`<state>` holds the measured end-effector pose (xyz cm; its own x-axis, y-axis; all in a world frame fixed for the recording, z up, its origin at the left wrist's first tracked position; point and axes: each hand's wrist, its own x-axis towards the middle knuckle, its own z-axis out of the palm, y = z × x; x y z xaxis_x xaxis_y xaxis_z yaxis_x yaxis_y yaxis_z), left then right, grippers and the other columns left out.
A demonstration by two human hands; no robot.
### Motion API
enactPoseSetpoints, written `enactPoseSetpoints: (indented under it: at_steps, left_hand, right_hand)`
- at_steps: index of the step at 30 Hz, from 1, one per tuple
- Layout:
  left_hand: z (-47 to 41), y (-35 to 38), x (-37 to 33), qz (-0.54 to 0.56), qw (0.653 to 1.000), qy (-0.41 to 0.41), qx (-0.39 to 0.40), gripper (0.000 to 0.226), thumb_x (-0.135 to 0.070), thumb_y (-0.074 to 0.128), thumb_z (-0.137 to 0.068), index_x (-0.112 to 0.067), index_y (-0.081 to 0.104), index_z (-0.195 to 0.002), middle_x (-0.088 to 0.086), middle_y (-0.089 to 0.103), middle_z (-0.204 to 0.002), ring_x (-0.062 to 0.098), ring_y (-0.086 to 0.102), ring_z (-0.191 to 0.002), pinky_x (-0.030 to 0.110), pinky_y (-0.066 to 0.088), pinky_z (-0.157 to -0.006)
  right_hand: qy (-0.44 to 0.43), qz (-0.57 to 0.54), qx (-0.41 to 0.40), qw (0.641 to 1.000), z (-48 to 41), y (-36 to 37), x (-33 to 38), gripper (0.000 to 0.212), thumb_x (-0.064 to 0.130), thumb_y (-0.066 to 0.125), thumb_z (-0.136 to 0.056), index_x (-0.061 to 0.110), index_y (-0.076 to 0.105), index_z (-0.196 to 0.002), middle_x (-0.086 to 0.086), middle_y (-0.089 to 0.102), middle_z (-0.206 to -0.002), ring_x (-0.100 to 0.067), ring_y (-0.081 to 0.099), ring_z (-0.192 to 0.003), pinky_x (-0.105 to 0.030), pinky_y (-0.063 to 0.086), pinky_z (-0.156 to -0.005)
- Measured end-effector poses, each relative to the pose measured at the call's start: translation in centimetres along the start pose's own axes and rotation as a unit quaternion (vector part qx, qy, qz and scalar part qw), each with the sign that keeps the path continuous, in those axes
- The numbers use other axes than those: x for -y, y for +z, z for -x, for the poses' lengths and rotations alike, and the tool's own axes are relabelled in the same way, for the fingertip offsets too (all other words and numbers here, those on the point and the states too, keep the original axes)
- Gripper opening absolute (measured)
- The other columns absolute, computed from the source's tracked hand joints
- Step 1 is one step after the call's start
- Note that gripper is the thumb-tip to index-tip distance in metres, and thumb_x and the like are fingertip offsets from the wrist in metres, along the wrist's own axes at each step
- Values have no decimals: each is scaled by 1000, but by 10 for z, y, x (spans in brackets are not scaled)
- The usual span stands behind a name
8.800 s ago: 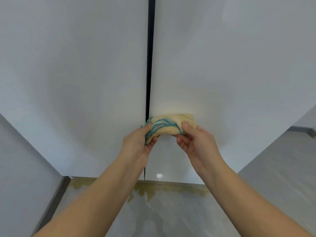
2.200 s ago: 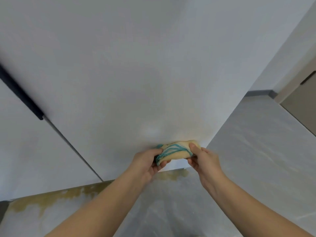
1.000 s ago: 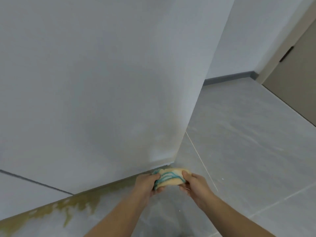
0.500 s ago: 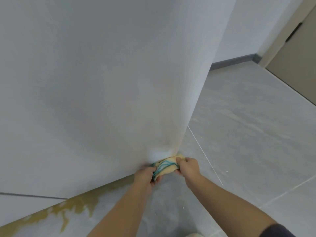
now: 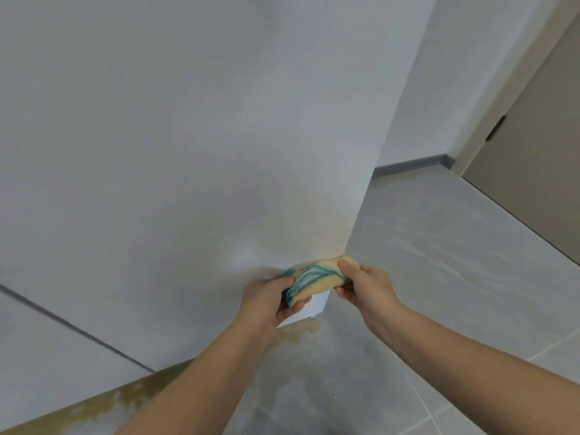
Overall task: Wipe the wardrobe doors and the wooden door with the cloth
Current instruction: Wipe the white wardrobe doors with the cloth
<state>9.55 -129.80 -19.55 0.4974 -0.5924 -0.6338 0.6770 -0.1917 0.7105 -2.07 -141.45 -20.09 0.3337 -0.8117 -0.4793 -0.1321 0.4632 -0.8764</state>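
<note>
Gripping the cloth [image 5: 317, 279] at both ends, the person holds it against the wardrobe door [image 5: 219, 136], low down and just beside that door's right edge; the left hand [image 5: 270, 296] curls its fingers round the cloth's left end; the right hand [image 5: 365, 285] pinches the right end, thumb on top; the cloth is folded into a thick cream pad with teal lines across it, and its far side appears to touch the door face; both bare forearms reach up from the bottom of the view; a thin dark gap [image 5: 75, 329] left of the door parts it from the next panel; below the door lies a grey tiled floor [image 5: 439, 277], with a yellowish patch [image 5: 298, 334] just under the door's corner; right of the door, well apart, a grey skirting [image 5: 411, 163] runs along a white wall; further right stands the wooden door [image 5: 539, 158], grey-brown, with a dark handle [image 5: 495, 128] on its left side.
</note>
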Motion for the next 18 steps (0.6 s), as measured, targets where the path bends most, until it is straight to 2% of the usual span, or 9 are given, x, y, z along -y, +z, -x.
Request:
enactPoseSetpoints:
  at_steps: [2, 7, 13, 15, 18]
  left_hand:
    - [25, 6, -25, 0, 999, 28, 17, 13, -5, 55, -95, 4, 65, -95, 17, 72, -75, 22, 70, -57, 22, 53, -46]
    - [95, 30, -95, 8, 993, 108, 57, 12, -6, 57, -94, 1, 65, -90, 16, 71, -79, 20, 69, -55, 20, 54, -47]
    - [176, 68, -177, 29, 969, 220, 106, 11, -7, 58, -94, 1, 65, -95, 16, 72, -89, 23, 71, -62, 20, 53, -47]
    - [199, 83, -199, 43, 958, 261, 114, 12, -9, 58, -95, 1, 65, -97, 18, 72, -94, 23, 71, -68, 20, 54, -49]
    - [224, 103, -216, 70, 937, 324, 109, 11, -11, 59, -96, -1, 65, -97, 18, 72, -102, 26, 72, -83, 21, 56, -55]
  right_hand:
    - [-25, -10, 15, 1000, 19, 3, 29, 18, 15, 62, -95, 2, 68, -85, -9, 68, -75, -14, 63, -63, -20, 53, -56]
    - [-92, -46, 43, 994, 69, 12, 110, 19, 19, 63, -95, 1, 66, -89, -6, 66, -73, -9, 63, -54, -20, 53, -55]
    - [-214, -92, 65, 970, 129, 20, 221, 17, 17, 61, -96, 3, 66, -88, -7, 64, -73, -9, 60, -49, -18, 50, -49]
    - [-259, -108, 84, 956, 146, 21, 254, 17, 17, 60, -96, 4, 67, -89, -6, 67, -74, -10, 63, -54, -18, 51, -51]
    - [-316, -154, 142, 925, 169, 21, 291, 19, 21, 56, -99, 5, 67, -98, -4, 71, -83, -13, 68, -72, -21, 55, -63]
